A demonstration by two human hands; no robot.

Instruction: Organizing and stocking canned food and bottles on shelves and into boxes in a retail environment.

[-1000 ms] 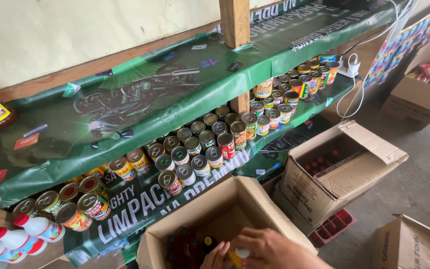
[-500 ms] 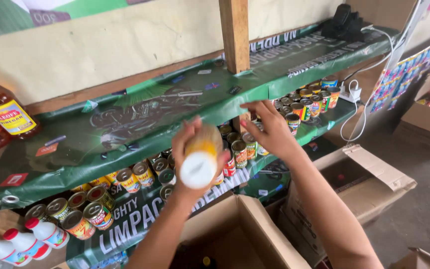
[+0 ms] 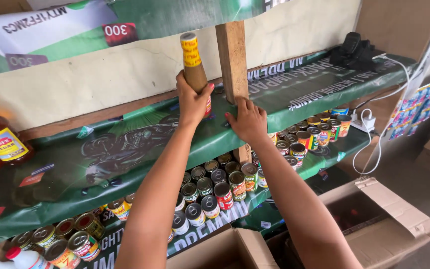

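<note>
Where green sheeting covers the wooden shelf [image 3: 125, 149], tins [image 3: 215, 192] crowd underneath.

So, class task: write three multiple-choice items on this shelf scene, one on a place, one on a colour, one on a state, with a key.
1. Where are the cans?
A. lower shelf
B. upper shelf
C. floor

2. What colour is the bottle cap?
A. blue
B. yellow
C. black

3. What is the right hand doing?
A. gripping a can
B. holding a box flap
C. resting flat on the upper shelf

Key: 1 A, they sit in rows under the upper shelf. 2 B, the cap is yellow. 3 C, it holds nothing; the left hand grips the bottle.
</note>
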